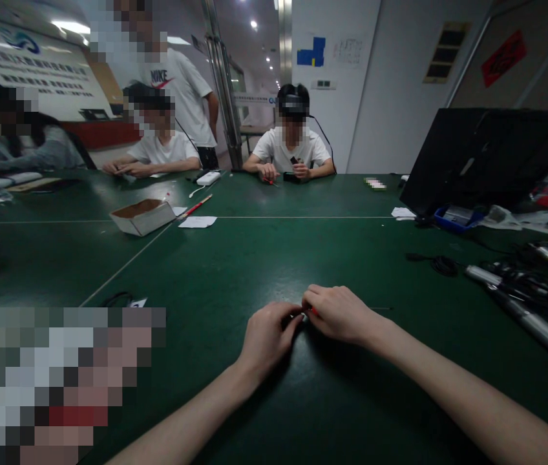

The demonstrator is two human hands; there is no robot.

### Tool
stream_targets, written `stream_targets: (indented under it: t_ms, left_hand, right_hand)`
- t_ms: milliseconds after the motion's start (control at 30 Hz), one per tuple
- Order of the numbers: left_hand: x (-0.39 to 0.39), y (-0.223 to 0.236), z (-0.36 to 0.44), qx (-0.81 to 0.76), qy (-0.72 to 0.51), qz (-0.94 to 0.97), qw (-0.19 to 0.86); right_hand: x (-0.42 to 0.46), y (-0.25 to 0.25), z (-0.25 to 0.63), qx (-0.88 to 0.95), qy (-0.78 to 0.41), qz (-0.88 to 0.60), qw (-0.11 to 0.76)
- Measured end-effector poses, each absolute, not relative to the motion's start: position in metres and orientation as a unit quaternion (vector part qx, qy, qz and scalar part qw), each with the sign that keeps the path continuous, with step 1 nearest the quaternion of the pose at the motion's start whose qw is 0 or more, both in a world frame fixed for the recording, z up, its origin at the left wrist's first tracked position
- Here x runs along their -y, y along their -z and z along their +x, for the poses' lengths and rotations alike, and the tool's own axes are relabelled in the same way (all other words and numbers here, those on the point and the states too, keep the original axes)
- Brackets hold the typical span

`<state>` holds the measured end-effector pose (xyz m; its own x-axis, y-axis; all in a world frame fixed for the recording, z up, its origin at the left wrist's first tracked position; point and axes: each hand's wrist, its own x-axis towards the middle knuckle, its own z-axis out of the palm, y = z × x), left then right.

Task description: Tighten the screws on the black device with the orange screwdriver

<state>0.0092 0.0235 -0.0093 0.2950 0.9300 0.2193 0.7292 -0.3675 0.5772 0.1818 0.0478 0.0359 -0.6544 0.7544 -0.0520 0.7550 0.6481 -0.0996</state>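
My left hand (269,332) and my right hand (336,314) meet low over the green table (235,265), their fingertips almost touching. Thumb and fingers of the left one are pinched together; whatever they hold is mostly covered. In the right one, fingers curl round a small red object (313,311), of which only a bit shows. A thin dark rod (383,309) sticks out to the right beyond that hand; I cannot tell if it belongs to the red object.
A white open box (143,217), a red pencil-like stick (196,207) and white paper (198,222) lie ahead left. At right stand a dark monitor (487,158), a blue tray (455,218) and tangled cables (530,284). Several people sit across; one person (293,148) handles small parts.
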Motion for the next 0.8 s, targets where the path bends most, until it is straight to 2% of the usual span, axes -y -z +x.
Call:
stream_targets:
  t_ms: [533, 700, 800]
  left_hand:
    - [-0.024, 0.01, 0.009, -0.526, -0.273, 0.787, 0.169]
    - [-0.023, 0.007, 0.009, -0.514, -0.26, 0.8, 0.17]
    - [-0.022, 0.005, 0.008, -0.516, -0.249, 0.8, 0.177]
  right_hand:
    - [-0.048, -0.032, 0.182, -0.901, 0.094, 0.422, -0.039]
    - [-0.015, -0.049, 0.2, -0.891, 0.087, 0.443, -0.045]
    - [0.017, -0.046, 0.243, -0.871, 0.09, 0.481, -0.049]
